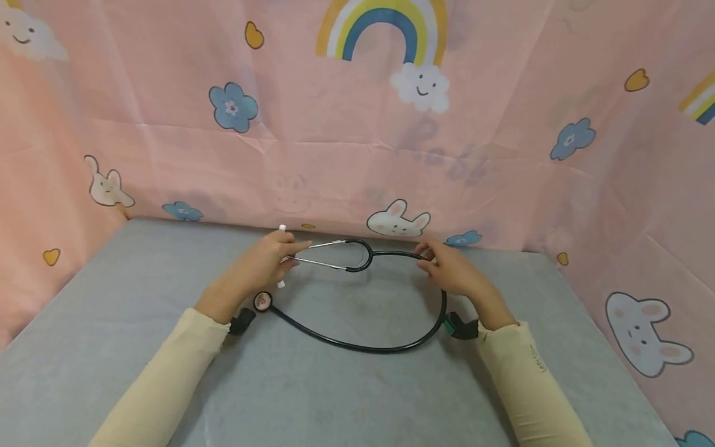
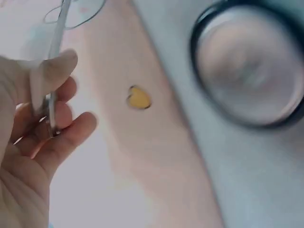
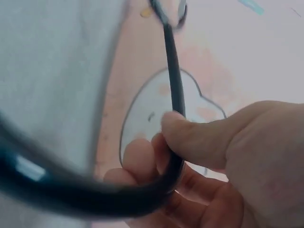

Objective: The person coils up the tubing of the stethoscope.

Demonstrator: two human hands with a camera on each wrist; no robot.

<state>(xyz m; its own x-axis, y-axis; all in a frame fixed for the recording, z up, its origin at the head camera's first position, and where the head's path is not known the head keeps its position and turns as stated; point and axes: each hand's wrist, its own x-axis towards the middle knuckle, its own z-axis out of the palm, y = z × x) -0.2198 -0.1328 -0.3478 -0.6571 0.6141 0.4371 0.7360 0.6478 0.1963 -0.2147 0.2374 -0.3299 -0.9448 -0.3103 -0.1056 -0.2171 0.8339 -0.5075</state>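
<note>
A stethoscope with black tubing point(image 1: 357, 349) is stretched between both hands above a grey tabletop. My left hand point(image 1: 267, 259) pinches its metal ear tubes point(image 1: 321, 265) near the white eartips point(image 1: 282, 228). With thumb and fingers, my right hand point(image 1: 455, 268) grips the black tube, just right of the Y-shaped fork point(image 1: 368, 253); the right wrist view shows the tube point(image 3: 175, 80) bending through the fingers. From there the tubing loops down and back left to the round chest piece point(image 1: 262, 302), below the left hand. Close up in the left wrist view, the chest piece point(image 2: 249, 66) looks blurred.
The grey tabletop point(image 1: 357, 403) ends at a pink curtain point(image 1: 346, 167) printed with rabbits, clouds and rainbows, which stands behind and at both sides. A black wrist strap mount point(image 1: 242, 321) sits at the left cuff and another mount point(image 1: 462, 326) at the right cuff.
</note>
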